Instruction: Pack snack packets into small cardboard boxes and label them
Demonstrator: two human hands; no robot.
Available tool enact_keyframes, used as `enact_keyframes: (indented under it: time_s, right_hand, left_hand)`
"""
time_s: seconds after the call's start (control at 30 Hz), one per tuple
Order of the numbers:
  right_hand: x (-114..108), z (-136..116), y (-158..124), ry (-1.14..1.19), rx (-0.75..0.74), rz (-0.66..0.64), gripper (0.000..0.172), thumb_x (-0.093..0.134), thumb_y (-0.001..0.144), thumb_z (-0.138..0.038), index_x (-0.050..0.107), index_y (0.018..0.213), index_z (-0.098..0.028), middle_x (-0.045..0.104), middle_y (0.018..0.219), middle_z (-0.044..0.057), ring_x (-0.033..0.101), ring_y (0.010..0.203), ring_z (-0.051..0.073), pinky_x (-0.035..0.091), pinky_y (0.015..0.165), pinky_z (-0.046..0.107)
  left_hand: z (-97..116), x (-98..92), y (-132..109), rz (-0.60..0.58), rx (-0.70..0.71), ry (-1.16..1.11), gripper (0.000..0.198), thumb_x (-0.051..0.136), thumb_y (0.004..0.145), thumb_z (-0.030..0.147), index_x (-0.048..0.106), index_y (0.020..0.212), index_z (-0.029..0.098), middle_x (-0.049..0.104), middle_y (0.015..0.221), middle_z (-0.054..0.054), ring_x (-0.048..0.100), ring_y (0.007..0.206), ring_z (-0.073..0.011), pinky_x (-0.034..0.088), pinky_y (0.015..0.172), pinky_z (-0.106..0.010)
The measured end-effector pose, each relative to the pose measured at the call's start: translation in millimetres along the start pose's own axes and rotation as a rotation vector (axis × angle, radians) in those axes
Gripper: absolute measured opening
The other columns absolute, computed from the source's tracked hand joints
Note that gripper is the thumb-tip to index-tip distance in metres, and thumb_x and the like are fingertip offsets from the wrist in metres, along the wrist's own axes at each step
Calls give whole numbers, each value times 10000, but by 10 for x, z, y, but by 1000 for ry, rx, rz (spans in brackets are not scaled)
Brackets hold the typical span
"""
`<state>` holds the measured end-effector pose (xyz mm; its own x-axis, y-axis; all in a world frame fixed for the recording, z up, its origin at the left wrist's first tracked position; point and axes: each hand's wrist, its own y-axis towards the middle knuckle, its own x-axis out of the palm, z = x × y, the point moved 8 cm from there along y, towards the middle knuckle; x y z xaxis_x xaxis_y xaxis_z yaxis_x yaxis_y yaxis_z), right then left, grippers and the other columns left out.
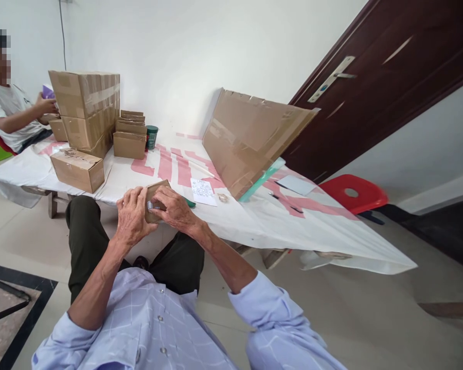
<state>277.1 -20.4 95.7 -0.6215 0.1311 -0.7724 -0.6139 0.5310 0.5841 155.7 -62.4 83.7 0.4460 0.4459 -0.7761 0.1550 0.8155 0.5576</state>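
Cardboard filled your grip: you held a small brown cardboard box (pixel 156 195) above your knees, left of the big flat brown cardboard sheet (pixel 250 139) that leaned on the wall, and nearer to you. Your left hand (pixel 133 218) was clamped round the box's near side, fingers curled. Your right hand (pixel 173 208) was closed over its top, thumb at a small pale piece too small to make out. In my judgement, the left hand served best as a steady brace while the right worked squarely, without crushing the thin walls. By the sheet's left corner, on the white-covered table (pixel 332 231), lay a written paper note (pixel 203 191); farther left stood a stack of taped brown cartons (pixel 87 108).
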Motion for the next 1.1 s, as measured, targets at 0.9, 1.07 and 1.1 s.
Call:
enact_keyframes:
  time_s: [0.9, 1.07, 1.1]
  right_hand:
    - [-331, 25, -17, 138, 98, 301, 191, 472, 1037, -196, 658, 1046, -239, 680, 1034, 91, 655, 1000, 244, 569, 916, 404]
    - [-536, 387, -212, 124, 305, 463, 209, 526, 1046, -345, 698, 1105, -241, 689, 1085, 97, 660, 1002, 256, 614, 877, 424]
    - [-506, 467, -241, 134, 330, 450, 217, 535, 1041, -362, 704, 1104, -241, 690, 1083, 90, 665, 995, 248, 621, 861, 413]
  left_hand:
    - [-163, -48, -20, 6, -1, -39, 1060, 898, 644, 289, 428, 1587, 173, 531, 1587, -236, 485, 1466, -452, 413, 1169, -585]
    - [-372, -129, -36, -16, 4, -121, 995, 884, 663, 279, 454, 1557, 200, 517, 1575, -216, 480, 1475, -429, 417, 1187, -601]
    - [-399, -145, -41, -31, 7, -135, 995, 874, 668, 267, 445, 1565, 208, 509, 1578, -211, 474, 1484, -424, 423, 1187, -600]
